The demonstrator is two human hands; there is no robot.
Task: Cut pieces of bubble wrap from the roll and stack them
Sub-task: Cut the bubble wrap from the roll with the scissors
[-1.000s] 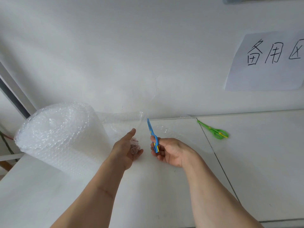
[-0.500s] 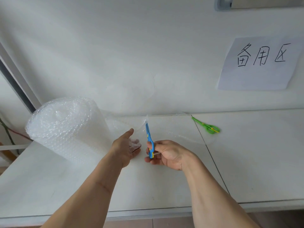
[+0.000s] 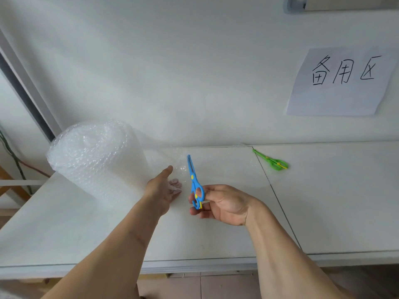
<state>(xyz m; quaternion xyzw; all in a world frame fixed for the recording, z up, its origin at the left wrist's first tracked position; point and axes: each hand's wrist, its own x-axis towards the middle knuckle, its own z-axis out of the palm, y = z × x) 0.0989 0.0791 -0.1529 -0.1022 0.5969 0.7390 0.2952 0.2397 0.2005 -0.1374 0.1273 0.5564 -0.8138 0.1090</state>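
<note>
A fat roll of clear bubble wrap lies on the white table at the left. Its loose sheet runs rightward over the tabletop toward the wall. My left hand grips the sheet's near edge, fingers showing pink through the plastic. My right hand holds blue scissors by their handles, just right of the left hand. The blades point away from me, are together, and reach over the sheet.
Green scissors lie on the second white table, close to the wall. A seam separates the two tables. A paper sign with handwritten characters hangs on the wall. The table's front edge runs below my forearms.
My head has pulled back and tilted, so the table's front edge and floor now show. My right hand has drawn the blue scissors slightly toward me; the left hand keeps its grip.
</note>
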